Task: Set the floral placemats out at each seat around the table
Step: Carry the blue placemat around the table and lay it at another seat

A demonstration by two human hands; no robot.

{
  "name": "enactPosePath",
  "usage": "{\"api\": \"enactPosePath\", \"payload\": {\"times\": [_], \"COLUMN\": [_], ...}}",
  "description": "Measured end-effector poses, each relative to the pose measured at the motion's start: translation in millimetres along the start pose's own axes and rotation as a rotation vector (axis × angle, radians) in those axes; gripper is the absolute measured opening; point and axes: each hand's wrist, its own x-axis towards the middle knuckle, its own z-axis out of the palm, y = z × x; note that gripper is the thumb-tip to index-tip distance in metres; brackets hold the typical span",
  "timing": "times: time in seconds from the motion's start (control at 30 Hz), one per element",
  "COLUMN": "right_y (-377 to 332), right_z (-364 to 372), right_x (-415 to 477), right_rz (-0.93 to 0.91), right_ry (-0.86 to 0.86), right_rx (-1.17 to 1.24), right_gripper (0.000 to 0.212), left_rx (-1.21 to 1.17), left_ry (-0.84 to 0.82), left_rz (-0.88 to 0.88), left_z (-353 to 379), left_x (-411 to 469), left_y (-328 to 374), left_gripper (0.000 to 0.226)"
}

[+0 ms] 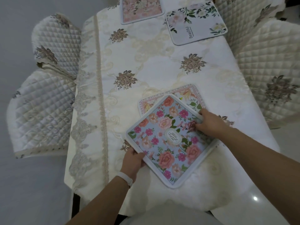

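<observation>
A light blue floral placemat [167,140] with pink and peach roses is turned like a diamond near the table's front edge. My left hand [134,159] grips its lower left edge. My right hand [209,122] holds its right corner. Under it lies a white placemat [186,93] with a lettered border, mostly covered. At the far end lie a pink floral placemat [141,9] and a white placemat with green leaves [196,23] marked "Beautiful".
The table carries a cream embroidered tablecloth [146,62] with lace trim on the left. Quilted chairs stand on the left [42,111] [56,41] and on the right [267,70].
</observation>
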Motion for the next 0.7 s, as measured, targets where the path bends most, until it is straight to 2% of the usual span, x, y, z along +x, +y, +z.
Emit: {"api": "enactPosePath", "payload": {"times": [0.3,0.47,0.7], "right_y": [9,10,-12], "right_z": [21,24,29], "right_x": [-40,-58,-73], "right_rz": [0.020,-0.001,-0.054], "right_ry": [0.009,0.013,0.057], "right_rx": [0.112,0.157,0.162], "right_gripper": [0.021,0.026,0.013], "left_rx": [-0.006,-0.032,-0.042], "left_ry": [-0.032,0.030,0.086], "left_rz": [0.048,0.090,0.139], "left_z": [-4,1,-17], "left_x": [-23,-35,-41], "left_y": [-15,-12,-5], "left_gripper": [0.028,0.022,0.022]}}
